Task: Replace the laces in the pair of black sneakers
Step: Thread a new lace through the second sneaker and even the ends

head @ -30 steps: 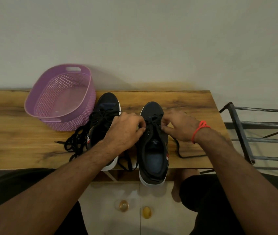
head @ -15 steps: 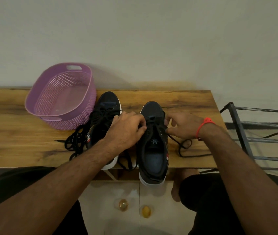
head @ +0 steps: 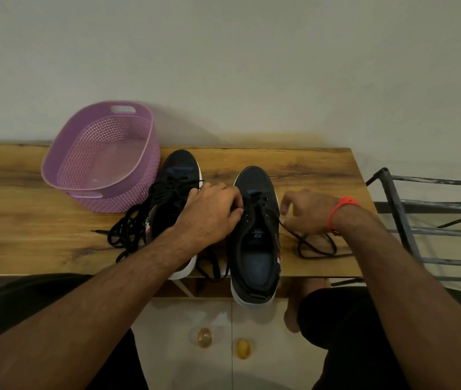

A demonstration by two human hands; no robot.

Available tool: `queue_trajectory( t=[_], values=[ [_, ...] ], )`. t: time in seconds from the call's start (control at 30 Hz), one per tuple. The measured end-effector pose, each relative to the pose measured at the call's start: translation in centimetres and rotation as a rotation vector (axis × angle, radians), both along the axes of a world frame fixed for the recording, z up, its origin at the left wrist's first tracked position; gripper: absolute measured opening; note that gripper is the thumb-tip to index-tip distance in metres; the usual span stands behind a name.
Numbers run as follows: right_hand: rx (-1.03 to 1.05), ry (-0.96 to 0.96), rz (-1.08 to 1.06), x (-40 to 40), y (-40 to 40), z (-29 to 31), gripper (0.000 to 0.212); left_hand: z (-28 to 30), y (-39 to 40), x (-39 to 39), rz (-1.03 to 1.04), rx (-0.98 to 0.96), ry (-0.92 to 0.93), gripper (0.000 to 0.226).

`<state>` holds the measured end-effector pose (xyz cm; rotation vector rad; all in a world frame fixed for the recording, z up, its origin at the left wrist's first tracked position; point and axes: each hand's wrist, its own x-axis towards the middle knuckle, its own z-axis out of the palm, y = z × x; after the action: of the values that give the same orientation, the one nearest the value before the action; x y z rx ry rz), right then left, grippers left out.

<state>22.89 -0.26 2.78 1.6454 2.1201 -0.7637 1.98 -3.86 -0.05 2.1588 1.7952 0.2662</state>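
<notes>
A purple basket (head: 102, 156) sat on my wooden worktop (head: 26, 220), toward its far edge and left of the middle. Its walls were a woven lattice with a handle slot cut into the far rim, and it tilted a little so I could see down into its bare bottom. Off the worktop's right edge stood a dark metal rack (head: 432, 220) of thin bars, close to that edge. Behind everything rose a plain pale wall (head: 252, 66). Below the near edge I saw pale cabinet doors (head: 195, 319) with two small round knobs (head: 205, 337), one clear amber and one yellow, side by side.
</notes>
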Motion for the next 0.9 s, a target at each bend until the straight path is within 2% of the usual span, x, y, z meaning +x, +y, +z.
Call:
queue_trajectory(
  t=[0.07,0.13,0.2,0.3,0.4,0.5,0.63,0.7,0.8,0.9],
  values=[
    [0.135,0.099,0.072,-0.8,0.0,-0.4,0.016,0.1,0.0,0.1,-0.008,0.012,0.009,0.010],
    [0.246,0.103,0.111,-1.3,-0.1,-1.0,0.008,0.2,0.0,0.2,-0.017,0.022,0.025,0.011],
    [0.273,0.098,0.102,-1.3,-0.1,-0.9,0.013,0.1,0.0,0.1,-0.015,0.023,0.033,0.012],
    [0.109,-0.089,0.093,-0.4,0.0,0.0,0.006,-0.1,0.1,0.2,-0.016,0.020,0.052,0.014],
    [-0.107,-0.246,-0.005,0.3,0.1,0.3,0.025,-0.4,0.1,0.2,-0.022,0.036,0.061,0.016],
    [-0.026,-0.155,-0.027,0.4,0.4,0.2,0.024,-0.4,0.0,0.1,-0.022,0.033,0.039,0.014],
    [0.153,0.129,0.049,-0.3,0.3,-0.3,0.012,-0.2,0.1,0.0,-0.012,0.010,0.027,0.013],
    [0.229,0.139,0.080,-0.9,0.2,-0.9,0.010,-0.1,0.2,0.1,-0.008,0.004,0.036,0.012],
    [0.257,0.130,0.119,-1.5,0.0,-1.3,0.019,-0.1,0.2,0.3,-0.014,0.009,0.035,0.012],
    [0.265,0.079,0.129,-1.2,0.3,-1.1,0.016,-0.3,0.3,0.3,-0.002,-0.004,0.085,0.017]
  ],
)
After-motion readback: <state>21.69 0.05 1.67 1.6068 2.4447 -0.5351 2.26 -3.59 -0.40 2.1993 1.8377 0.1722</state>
